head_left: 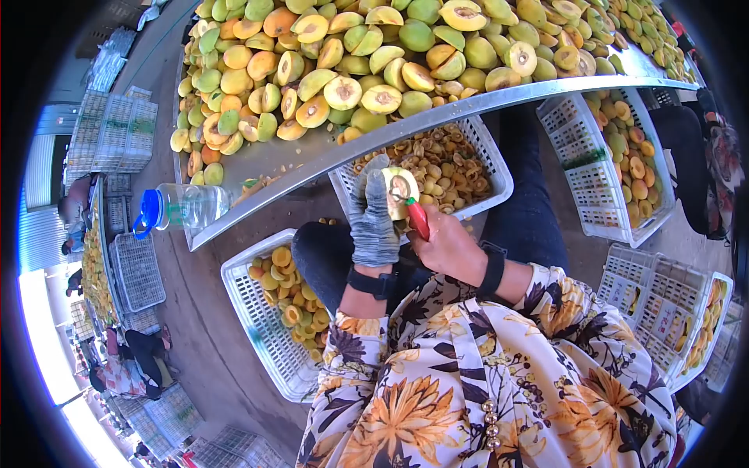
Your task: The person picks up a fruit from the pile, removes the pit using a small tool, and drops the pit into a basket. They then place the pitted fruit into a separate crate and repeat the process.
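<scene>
Fruit half (404, 178), cut face showing, is pinched by the fingers of the gloved left hand (373, 217) above a white plastic crate (499, 192). Right hand (449, 246) fingers wrap a red-handled tool (420, 221) meeting that face. Stone removal seems in hand, calling next for steady, controlled pressure.

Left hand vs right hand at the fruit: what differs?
Covering: the left hand in a grey knit glove is covered; the bare right hand is not.
Load: the left hand holds a pale, cut yellow-green fruit half; the right hand grips a slim red-handled tool, its tip at the fruit's cut face.
Shared: a dark band on each wrist.
</scene>
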A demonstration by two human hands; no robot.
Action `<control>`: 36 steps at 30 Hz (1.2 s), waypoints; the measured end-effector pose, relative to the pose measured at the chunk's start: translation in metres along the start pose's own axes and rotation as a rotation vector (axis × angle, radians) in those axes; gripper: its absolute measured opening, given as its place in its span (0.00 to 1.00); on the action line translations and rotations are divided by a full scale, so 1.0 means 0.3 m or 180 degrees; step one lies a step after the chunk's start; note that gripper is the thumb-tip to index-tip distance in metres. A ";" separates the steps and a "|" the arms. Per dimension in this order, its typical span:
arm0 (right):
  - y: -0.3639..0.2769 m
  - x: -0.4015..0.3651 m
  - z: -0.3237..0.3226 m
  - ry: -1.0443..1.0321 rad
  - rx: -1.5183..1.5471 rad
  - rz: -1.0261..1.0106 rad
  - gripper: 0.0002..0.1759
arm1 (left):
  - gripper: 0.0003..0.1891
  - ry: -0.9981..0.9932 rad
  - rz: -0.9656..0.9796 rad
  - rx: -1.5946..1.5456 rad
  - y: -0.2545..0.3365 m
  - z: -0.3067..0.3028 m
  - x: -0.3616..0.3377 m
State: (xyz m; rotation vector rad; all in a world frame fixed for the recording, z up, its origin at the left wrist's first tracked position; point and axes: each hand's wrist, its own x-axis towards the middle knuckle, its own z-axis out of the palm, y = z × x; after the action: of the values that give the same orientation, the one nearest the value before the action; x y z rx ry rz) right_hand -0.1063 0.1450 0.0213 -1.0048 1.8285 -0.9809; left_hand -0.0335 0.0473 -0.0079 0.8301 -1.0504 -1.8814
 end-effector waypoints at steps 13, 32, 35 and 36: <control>0.047 -0.003 -0.024 -0.0390 -0.0338 -0.0465 0.13 | 0.17 -0.0594 -0.1146 -0.0787 0.036 -0.094 0.028; -0.014 -0.008 -0.065 -0.0951 -0.0215 -0.0313 0.12 | 0.14 0.0037 -0.0779 -0.0244 0.107 -0.011 -0.009; 0.000 -0.009 -0.052 -0.0804 -0.0493 -0.0657 0.10 | 0.12 -0.0399 -0.1114 -0.0259 0.133 -0.033 0.007; -0.004 -0.011 -0.051 -0.0809 -0.0480 -0.0658 0.10 | 0.12 -0.0484 -0.1229 -0.0258 0.139 -0.037 0.011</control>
State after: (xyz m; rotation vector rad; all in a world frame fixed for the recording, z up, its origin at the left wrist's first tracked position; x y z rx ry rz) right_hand -0.1186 0.1511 0.0288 -1.3675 1.6280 -0.8006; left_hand -0.0121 0.0268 0.0236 0.9022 -0.9453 -2.3266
